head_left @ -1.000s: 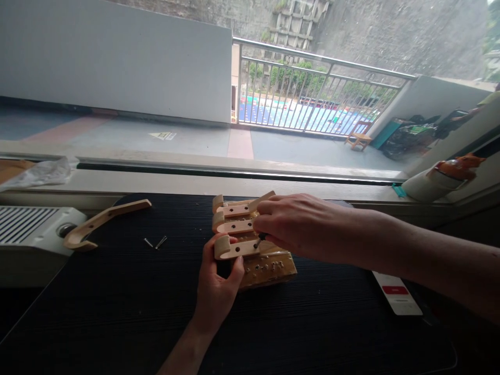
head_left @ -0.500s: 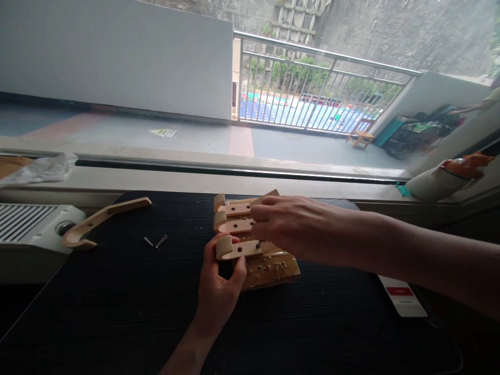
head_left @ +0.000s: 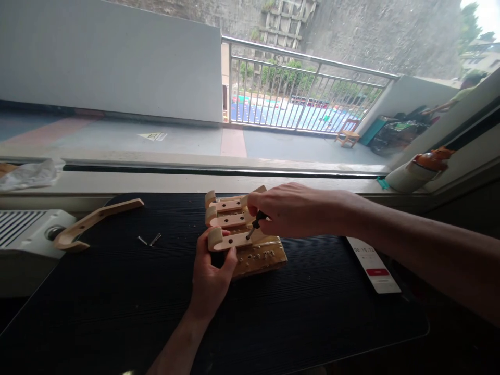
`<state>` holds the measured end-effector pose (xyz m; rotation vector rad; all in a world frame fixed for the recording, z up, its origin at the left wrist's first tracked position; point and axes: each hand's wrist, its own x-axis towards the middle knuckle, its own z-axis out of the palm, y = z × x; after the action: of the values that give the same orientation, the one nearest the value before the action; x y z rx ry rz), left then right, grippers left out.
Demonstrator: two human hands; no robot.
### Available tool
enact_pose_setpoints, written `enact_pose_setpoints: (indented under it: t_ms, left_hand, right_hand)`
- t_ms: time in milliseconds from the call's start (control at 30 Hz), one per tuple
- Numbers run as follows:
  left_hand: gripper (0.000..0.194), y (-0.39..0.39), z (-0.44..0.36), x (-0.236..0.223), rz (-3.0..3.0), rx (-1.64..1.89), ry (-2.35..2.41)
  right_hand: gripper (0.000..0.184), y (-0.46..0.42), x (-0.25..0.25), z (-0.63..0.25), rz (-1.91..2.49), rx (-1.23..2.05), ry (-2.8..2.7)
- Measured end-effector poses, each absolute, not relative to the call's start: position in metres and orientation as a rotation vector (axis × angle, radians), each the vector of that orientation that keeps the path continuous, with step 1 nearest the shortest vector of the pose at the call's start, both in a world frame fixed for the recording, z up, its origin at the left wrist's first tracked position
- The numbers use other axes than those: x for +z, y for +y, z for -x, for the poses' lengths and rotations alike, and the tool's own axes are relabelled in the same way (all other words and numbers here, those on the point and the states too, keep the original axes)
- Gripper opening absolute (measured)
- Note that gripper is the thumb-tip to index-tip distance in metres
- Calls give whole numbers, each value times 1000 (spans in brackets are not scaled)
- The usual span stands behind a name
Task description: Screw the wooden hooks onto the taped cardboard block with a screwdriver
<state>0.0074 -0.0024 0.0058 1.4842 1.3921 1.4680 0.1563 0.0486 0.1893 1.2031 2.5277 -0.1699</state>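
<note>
My left hand [head_left: 213, 271] is closed around the curled end of the nearest wooden hook [head_left: 237, 240], thumb along its near side. This hook lies across a tape-wrapped block [head_left: 261, 256] dotted with small holes. In my right hand [head_left: 285, 211] is a screwdriver [head_left: 257, 223], tilted, its tip at the hook's right-hand hole. Behind it, a second wooden hook [head_left: 233, 219] and a third wooden hook [head_left: 223, 205] lie side by side on the block, two dark holes showing in each. My right hand covers their right ends.
On the black table [head_left: 128, 307], a loose wooden hook [head_left: 88, 224] lies at the left, near several screws [head_left: 150, 240]. A phone [head_left: 377, 268] with a lit screen rests under my right forearm. A bottle [head_left: 414, 172] lies tilted on the windowsill at right.
My right hand has lifted and tilted, bringing the screwdriver's handle and shaft into view. My left hand keeps its hold on the hook. The whole view has shifted slightly.
</note>
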Motion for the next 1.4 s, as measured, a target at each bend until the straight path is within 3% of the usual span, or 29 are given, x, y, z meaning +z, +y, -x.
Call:
enact_pose_setpoints:
  t_ms: [267,500,900,1200,1400]
  left_hand:
    - [34,-2,-9,4,-1465,1458,1392]
    - [37,-1,-9,3,-1467,1464,1387]
    - [34,-2,-9,7,-1470,1430,1436]
    - [37,-2,-10,9,-1429,1428,1447]
    - [34,-2,-8,7,-1449,1409,1448]
  right_hand:
    - [18,48,186,-158,-1021,-188,2621]
    - [30,48,177,-156,-1272,-86,2573]
    - [8,48,192,-153,-992,-119,2628]
    - [25,55,180,-154,-1284,-106,2609]
    - [18,52,187,-179,-1347,-272,2736]
